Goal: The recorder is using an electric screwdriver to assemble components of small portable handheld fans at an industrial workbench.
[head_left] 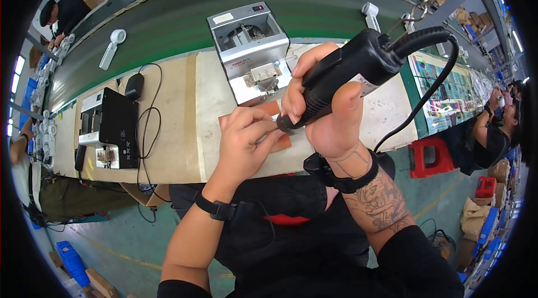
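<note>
My right hand (pixel 333 130) is wrapped round a black electric screwdriver (pixel 358 63), tilted with its nose pointing down and left. A thick black cable leaves the tool's upper end, and a metal hook hangs beside it. My left hand (pixel 242 140) is closed, fingertips pinched together right at the screwdriver's nose. What those fingers hold is hidden behind them. Under both hands lies an orange-brown block (pixel 283 143), partly covered by the left fingers. Just beyond the hands stands a silver screw feeder (pixel 232 68) with an open top compartment and small metal parts inside.
A second, black-sided feeder (pixel 128 130) stands at the left with a power adapter (pixel 134 86) and looping cable. Behind the table runs a green conveyor belt (pixel 168 23) carrying white handheld devices (pixel 114 49). A red stool (pixel 430 158) stands at right. Other people work at both sides.
</note>
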`<state>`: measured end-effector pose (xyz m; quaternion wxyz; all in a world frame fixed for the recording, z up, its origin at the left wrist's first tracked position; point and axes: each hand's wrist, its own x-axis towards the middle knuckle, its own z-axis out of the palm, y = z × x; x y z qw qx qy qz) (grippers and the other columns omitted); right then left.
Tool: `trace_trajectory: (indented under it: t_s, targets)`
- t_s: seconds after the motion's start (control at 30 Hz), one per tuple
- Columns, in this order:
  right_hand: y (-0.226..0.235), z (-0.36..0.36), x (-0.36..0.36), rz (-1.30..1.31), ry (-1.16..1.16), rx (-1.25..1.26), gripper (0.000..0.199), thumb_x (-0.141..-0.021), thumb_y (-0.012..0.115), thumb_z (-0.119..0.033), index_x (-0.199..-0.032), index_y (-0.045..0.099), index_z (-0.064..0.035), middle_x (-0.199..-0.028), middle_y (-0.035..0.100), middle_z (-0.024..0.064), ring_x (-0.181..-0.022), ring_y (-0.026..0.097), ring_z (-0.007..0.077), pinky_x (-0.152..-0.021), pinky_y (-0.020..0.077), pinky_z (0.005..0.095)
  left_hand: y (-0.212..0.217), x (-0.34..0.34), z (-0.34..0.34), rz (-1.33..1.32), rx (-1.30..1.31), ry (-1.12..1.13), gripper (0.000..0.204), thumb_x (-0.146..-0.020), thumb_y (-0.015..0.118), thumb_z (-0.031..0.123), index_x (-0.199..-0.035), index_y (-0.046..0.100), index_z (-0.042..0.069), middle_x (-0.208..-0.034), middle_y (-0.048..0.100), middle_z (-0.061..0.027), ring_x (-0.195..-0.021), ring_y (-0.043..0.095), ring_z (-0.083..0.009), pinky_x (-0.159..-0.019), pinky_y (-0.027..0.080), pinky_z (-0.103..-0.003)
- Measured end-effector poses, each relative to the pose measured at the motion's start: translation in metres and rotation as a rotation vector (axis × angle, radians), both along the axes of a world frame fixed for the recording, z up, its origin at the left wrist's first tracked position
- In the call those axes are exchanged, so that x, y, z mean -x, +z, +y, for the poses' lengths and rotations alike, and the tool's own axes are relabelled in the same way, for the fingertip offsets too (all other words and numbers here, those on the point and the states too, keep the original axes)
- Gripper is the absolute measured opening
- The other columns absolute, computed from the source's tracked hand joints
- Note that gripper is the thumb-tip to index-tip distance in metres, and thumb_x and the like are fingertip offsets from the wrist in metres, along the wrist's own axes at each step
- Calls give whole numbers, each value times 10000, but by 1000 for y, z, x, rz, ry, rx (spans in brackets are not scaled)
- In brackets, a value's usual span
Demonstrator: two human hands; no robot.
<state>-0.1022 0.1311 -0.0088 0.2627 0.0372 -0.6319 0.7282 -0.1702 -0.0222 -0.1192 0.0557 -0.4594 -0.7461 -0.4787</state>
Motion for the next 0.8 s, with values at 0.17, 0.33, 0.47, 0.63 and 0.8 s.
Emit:
trace_trajectory:
  t_s: [0.17, 0.33, 0.47, 0.63, 0.8]
  targets:
    - [0, 0, -3, 1, -3, -40, 888, -839, 552, -868, -1094, 468, -21, -698, 537, 45, -584, 509, 110, -592, 435, 261, 7, -4, 0, -16, 46, 35, 170, -735, 860, 122, -845, 738, 79, -989, 686, -8, -1022, 627, -248, -875, 411, -409]
    - [-3, -4, -3, 5, 2, -35, 883, -837, 573, -856, -1095, 468, -18, -700, 539, 48, -586, 515, 113, -594, 442, 261, 3, -3, 1, 7, 5, 43, 163, -725, 872, 134, -825, 749, 102, -940, 687, 10, -1003, 623, -237, -857, 398, -394]
    - [-3, -5, -2, 25, -12, 36, 886, -825, 594, -854, -1088, 475, -16, -700, 541, 50, -598, 532, 120, -589, 454, 269, 3, -5, 2, -39, 10, 68, 154, -715, 879, 140, -813, 761, 129, -915, 687, 32, -1001, 622, -230, -850, 389, -387]
    - [-5, -2, -3, 15, -4, -3, 863, -837, 605, -839, -1088, 484, -22, -689, 531, 41, -617, 542, 108, -580, 458, 271, -1, -3, 3, -24, 0, 57, 178, -709, 876, 113, -851, 770, 97, -925, 691, -12, -1007, 637, -251, -859, 445, -393]
    - [-21, -2, -16, -36, 104, 517, 347, -907, 806, -162, -1133, 595, -5, -860, 624, 5, -764, 599, 90, -695, 522, 284, 8, -7, 14, 22, -47, -38, 245, -719, 856, 94, -954, 788, 76, -1020, 733, -59, -1065, 655, -304, -938, 481, -427]
